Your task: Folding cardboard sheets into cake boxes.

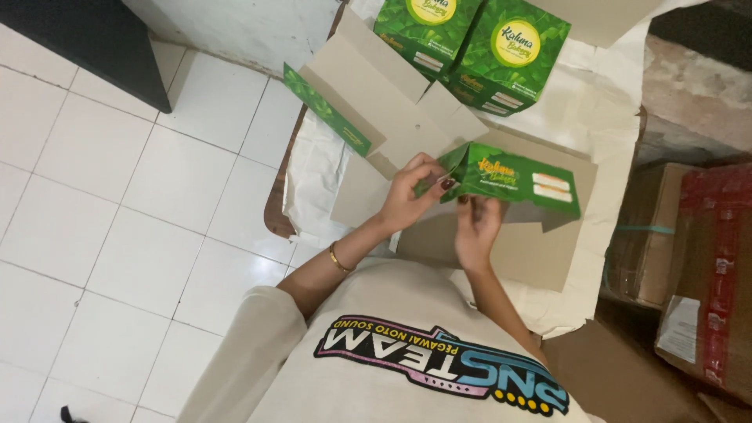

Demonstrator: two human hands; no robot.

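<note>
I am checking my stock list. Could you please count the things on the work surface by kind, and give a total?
Finished green boxes: 2
Green box being folded, in the left hand and right hand: 1
Unfolded flat box blanks: 2
Total: 5

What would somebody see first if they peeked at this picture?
Probably the bright green carton flap in the middle, pinched between the left hand and the right hand over flat brown cardboard. Next come two folded green boxes with round yellow labels at the top, sitting on white paper. On the right edge stands a brown box with red tape.
</note>
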